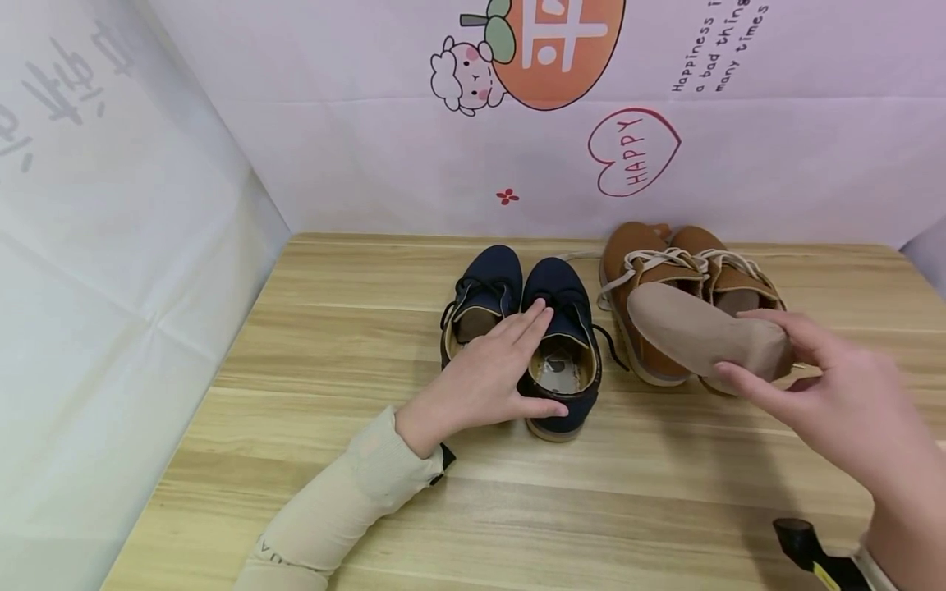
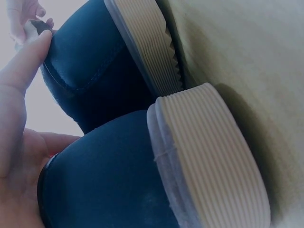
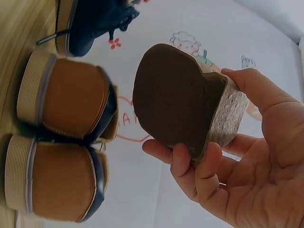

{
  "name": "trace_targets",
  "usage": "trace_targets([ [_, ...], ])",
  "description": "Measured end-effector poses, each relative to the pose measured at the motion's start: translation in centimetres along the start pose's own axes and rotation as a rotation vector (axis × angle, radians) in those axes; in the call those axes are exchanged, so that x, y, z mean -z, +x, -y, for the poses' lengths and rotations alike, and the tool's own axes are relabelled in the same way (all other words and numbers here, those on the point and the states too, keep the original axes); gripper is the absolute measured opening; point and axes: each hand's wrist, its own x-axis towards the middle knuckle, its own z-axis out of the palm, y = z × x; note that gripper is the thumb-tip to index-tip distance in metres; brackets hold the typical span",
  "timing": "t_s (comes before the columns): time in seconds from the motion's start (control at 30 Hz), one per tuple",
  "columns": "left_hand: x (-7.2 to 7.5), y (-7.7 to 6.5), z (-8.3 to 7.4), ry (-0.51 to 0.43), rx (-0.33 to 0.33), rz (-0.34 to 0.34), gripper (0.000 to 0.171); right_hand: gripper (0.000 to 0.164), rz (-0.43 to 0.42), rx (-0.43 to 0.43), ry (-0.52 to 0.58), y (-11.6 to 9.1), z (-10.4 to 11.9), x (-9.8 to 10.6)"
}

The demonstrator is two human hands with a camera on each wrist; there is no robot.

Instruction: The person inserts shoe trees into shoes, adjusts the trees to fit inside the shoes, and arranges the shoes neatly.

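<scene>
My right hand [image 1: 850, 394] holds a grey-brown moulded shoe insert [image 1: 695, 328] by one end, fingers and thumb around it, above the brown shoes. In the right wrist view the insert [image 3: 173, 95] shows a hollowed dark end. My left hand [image 1: 488, 377] lies over the navy shoes with its fingers extended, thumb by the heel of the right navy shoe [image 1: 554, 283]. That shoe's opening shows its pale insole. In the left navy shoe [image 1: 493, 267] a brownish insert [image 1: 475, 325] is visible. The left wrist view shows navy heels [image 2: 109, 180] close to my palm.
Brown laced shoes [image 1: 630, 242] stand side by side at the back right; a similar insert [image 1: 739, 302] sits in the right one. The wooden table [image 1: 332, 345] ends against a printed white backdrop [image 1: 384, 164]. A black strap end [image 1: 794, 533] shows near my right wrist.
</scene>
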Motion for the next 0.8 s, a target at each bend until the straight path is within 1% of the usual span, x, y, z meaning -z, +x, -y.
trace_targets([
  [0.2, 0.0, 0.1, 0.0, 0.000, 0.001, -0.001, 0.112, 0.056, 0.054, 0.043, 0.007, -0.5, 1.0, -0.3],
  [0.27, 0.0, 0.1, 0.0, 0.002, 0.000, -0.004, 0.112, 0.056, 0.051, 0.063, 0.011, -0.8, 1.4, -0.5],
  [0.47, 0.0, 0.0, 0.1, 0.003, -0.004, -0.008, 0.112, 0.053, 0.007, 0.158, 0.020, -1.4, 2.9, -1.0],
  [0.6, 0.0, 0.0, 0.1, 0.001, -0.003, -0.010, 0.112, 0.056, 0.013, 0.192, 0.026, -1.6, 3.4, -1.2],
  [0.8, 0.0, 0.0, 0.1, 0.007, -0.008, -0.015, 0.112, 0.057, 0.044, 0.213, 0.024, -1.9, 3.8, -1.5],
])
